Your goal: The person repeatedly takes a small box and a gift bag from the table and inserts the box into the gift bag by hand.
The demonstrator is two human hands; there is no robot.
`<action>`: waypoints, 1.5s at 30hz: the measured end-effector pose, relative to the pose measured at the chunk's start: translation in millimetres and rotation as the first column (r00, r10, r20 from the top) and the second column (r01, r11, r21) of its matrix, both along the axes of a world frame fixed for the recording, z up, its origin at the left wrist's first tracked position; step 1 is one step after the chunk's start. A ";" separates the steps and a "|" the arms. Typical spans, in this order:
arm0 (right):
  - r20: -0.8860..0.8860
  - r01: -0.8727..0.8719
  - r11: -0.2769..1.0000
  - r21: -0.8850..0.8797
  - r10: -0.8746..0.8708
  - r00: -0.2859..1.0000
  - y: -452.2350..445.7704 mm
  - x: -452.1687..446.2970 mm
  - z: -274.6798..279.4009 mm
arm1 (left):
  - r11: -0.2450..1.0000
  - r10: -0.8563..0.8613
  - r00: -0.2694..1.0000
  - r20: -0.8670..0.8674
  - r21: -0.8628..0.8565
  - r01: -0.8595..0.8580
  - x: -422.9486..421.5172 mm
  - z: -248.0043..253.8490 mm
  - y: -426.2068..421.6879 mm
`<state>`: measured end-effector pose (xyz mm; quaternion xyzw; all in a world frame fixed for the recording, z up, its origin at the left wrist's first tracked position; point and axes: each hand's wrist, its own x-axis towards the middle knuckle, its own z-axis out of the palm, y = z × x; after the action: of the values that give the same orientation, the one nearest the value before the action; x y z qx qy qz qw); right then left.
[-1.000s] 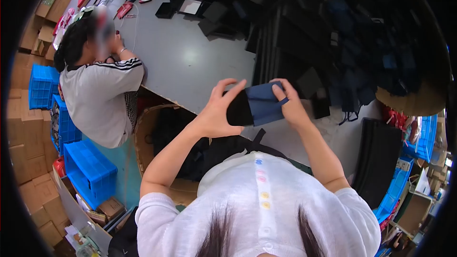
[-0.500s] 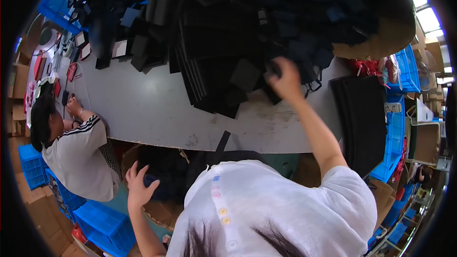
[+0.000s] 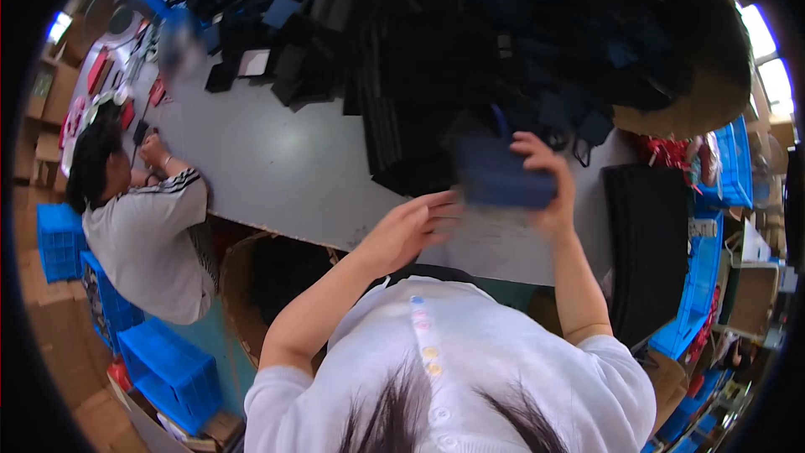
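Observation:
My right hand [image 3: 553,189] grips a flat dark blue rectangular piece [image 3: 506,172] by its right side, over the near part of the grey table [image 3: 260,151]. Motion blurs the piece, and its exact kind cannot be made out; a thin blue strip shows at its top edge. My left hand [image 3: 411,231] is beside the piece's lower left corner, fingers stretched out and slightly smeared. Whether they touch it is unclear. Just beyond the piece lie stacked black flat panels [image 3: 386,117] and a heap of dark blue pieces [image 3: 579,113], some with loops.
Small dark boxes [image 3: 289,75] are heaped at the far left. A co-worker [image 3: 151,226] sits at the table's left end, hands on a small object. A black padded stack [image 3: 654,243] stands at right, near blue crates [image 3: 729,164]. An open carton [image 3: 239,285] is below the table edge.
My right hand has lifted the dark blue piece from the heap and drawn it towards me. My left hand has risen from below the table edge to beside the piece. The view has shifted slightly.

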<state>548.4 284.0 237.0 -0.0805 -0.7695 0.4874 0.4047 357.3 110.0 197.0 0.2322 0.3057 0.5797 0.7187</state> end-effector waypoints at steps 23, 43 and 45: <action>-0.104 0.245 0.965 0.092 -0.235 0.966 -76.3 -203.1 5.4 | 0.647 0.685 0.217 -0.695 0.443 -0.621 -60.4 -20.5 -38.6; 0.519 0.473 0.461 -0.751 -0.031 0.854 -32.1 -211.5 -7.5 | 0.035 0.361 -0.222 -0.906 0.251 -0.967 -485.9 -226.0 151.8; 0.533 0.492 0.466 -0.735 -0.050 0.845 -28.8 -214.6 -3.1 | 0.050 0.420 -0.198 -0.886 0.240 -0.969 -496.2 -242.3 135.8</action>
<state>333.8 255.2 233.8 -0.5009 -0.4749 0.6950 0.2014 -138.9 245.7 -45.4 -0.0068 0.8193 0.5725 -0.0303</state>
